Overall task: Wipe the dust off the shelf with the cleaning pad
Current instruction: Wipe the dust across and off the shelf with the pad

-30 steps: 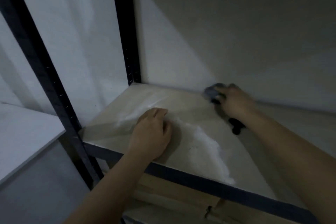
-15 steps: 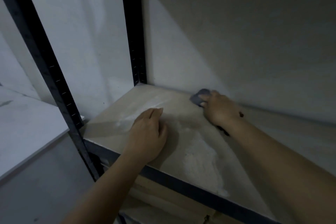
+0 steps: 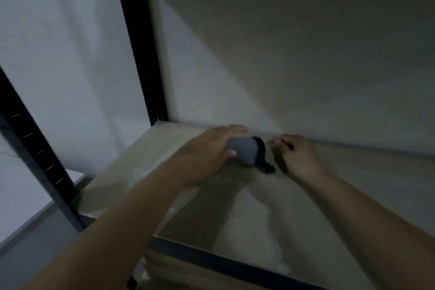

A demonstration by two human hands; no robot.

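Cleaning pad (image 3: 242,153) clasped in left grip (image 3: 209,155); right grip (image 3: 297,156) just beside, curled, empty.

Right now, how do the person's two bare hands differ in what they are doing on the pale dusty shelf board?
The left hand grips the grey cleaning pad with its black strap; the right hand holds nothing, fingers loosely curled beside the pad. The left hand sits nearer the black corner post. Both are at the back of the shelf board.

Head camera looks forward and down, close over the shelf (image 3: 247,219).
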